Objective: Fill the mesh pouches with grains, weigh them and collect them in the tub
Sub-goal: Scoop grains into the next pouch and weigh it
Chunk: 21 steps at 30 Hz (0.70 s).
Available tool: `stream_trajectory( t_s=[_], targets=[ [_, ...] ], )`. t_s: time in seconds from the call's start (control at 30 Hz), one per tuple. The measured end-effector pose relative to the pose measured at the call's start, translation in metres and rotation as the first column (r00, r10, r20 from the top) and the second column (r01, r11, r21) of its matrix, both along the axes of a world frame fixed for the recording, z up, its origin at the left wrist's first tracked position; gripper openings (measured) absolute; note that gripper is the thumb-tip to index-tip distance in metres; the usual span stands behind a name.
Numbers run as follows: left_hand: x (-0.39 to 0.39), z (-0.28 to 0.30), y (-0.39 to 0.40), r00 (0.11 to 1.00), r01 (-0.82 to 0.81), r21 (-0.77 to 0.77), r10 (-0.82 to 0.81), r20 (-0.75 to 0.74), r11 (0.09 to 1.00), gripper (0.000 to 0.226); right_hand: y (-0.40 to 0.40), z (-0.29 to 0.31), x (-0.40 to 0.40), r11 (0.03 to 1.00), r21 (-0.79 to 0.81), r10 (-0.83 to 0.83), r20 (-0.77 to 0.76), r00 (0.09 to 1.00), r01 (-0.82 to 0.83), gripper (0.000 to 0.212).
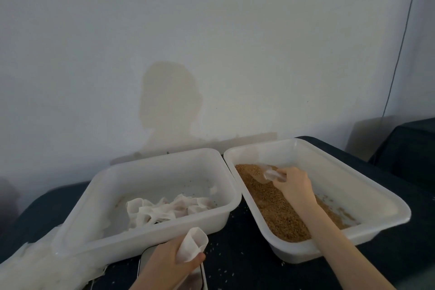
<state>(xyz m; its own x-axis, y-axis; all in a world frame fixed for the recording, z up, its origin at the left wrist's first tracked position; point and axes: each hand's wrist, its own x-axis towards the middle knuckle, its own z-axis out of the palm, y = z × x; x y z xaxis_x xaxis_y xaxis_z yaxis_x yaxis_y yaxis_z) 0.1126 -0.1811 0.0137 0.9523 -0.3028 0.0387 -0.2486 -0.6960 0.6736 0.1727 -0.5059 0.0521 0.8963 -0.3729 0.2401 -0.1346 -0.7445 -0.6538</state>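
Observation:
My left hand (169, 259) holds an empty white mesh pouch (193, 243) with its mouth open, low in front of the left tub. My right hand (293, 185) reaches into the right white tub (367, 193) and grips a clear scoop (267, 173) that rests in the brown grains (277, 209). The left white tub (98, 214) holds several filled pouches (164, 209). Under my left hand sits a flat scale (147, 260), mostly hidden.
A pile of empty mesh pouches (47, 266) lies at the lower left on the dark table (242, 263), which has loose grains scattered on it. The two tubs stand side by side against a pale wall. A dark covered object (409, 146) stands at the right.

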Motion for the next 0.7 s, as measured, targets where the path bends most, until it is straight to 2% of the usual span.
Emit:
stream_trajectory(
  t_s=[0.17, 0.27, 0.43, 0.7],
  targets=[
    [0.0025, -0.0016, 0.0011, 1.0, 0.011, -0.003, -0.011, -0.009, 1.0, 0.017, 0.0014, 0.0016, -0.0013, 1.0, -0.017, 0.008, 0.012, 1.0, -0.008, 0.019],
    [0.0027, -0.0012, 0.0018, 1.0, 0.01, -0.008, -0.01, -0.016, 1.0, 0.013, 0.0008, 0.0015, -0.0007, 1.0, -0.013, 0.005, 0.007, 1.0, -0.005, 0.025],
    [0.0006, 0.0006, 0.0025, 1.0, 0.001, -0.013, -0.001, -0.015, 1.0, 0.014, -0.0006, 0.0023, -0.0003, 0.998, -0.028, 0.047, -0.063, 0.997, -0.048, 0.025],
    [-0.0006, 0.0001, -0.0002, 1.0, -0.016, 0.017, 0.016, 0.0, 1.0, 0.02, -0.0035, 0.0014, -0.0002, 0.999, 0.042, 0.01, 0.006, 1.0, -0.01, 0.027]
  ],
)
